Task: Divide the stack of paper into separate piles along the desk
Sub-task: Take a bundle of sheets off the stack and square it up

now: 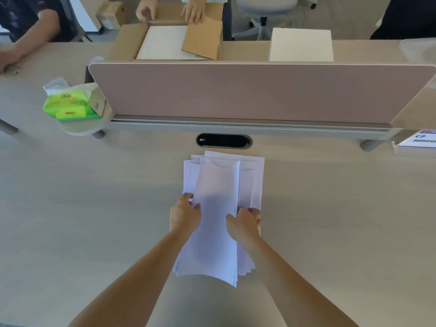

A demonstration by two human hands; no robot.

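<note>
Left hand (184,214) and right hand (244,223), fingers curled on a bowed upper batch of the paper stack (218,208) lying mid-surface (94,208), should lift evenly, avoiding drag on lower sheets.

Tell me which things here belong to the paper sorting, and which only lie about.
For the job: loose stack of white paper sheets; left hand; right hand; pale wooden desk.
Lying about: green tissue packs; pink divider panel; open brown cardboard box; black oval cable port.

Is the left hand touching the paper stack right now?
Touching. The head view shows the left hand gripping the left edge of the paper stack, fingers curled onto it.
</note>
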